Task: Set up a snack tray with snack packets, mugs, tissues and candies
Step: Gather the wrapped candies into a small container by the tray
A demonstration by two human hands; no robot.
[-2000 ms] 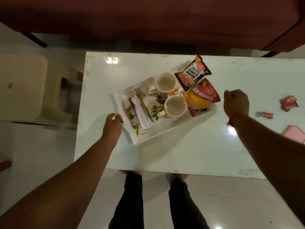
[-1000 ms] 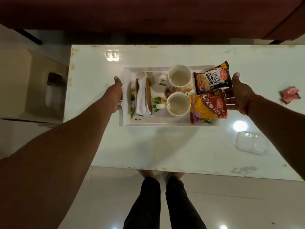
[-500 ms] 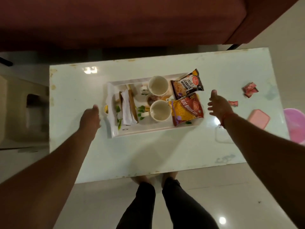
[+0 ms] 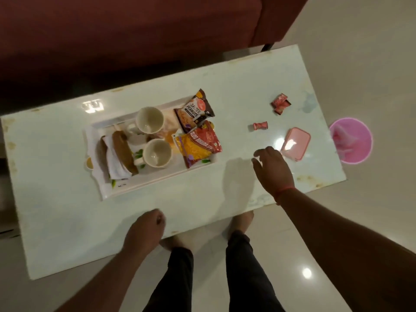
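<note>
My right hand (image 4: 271,170) hovered open and empty over the pale glossy counter (image 4: 202,199), near the small pink wrapped candy (image 4: 260,126). My left hand (image 4: 144,228) was loosely curled, empty. The white rectangular tray (image 4: 157,183) lacked candies; I judged picking one came next.

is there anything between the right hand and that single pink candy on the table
Nothing visible. The right hand hovers open over bare table, and the single candy lies just beyond its fingertips with only clear tabletop between. The pink box sits off to the right, outside that path.
</note>
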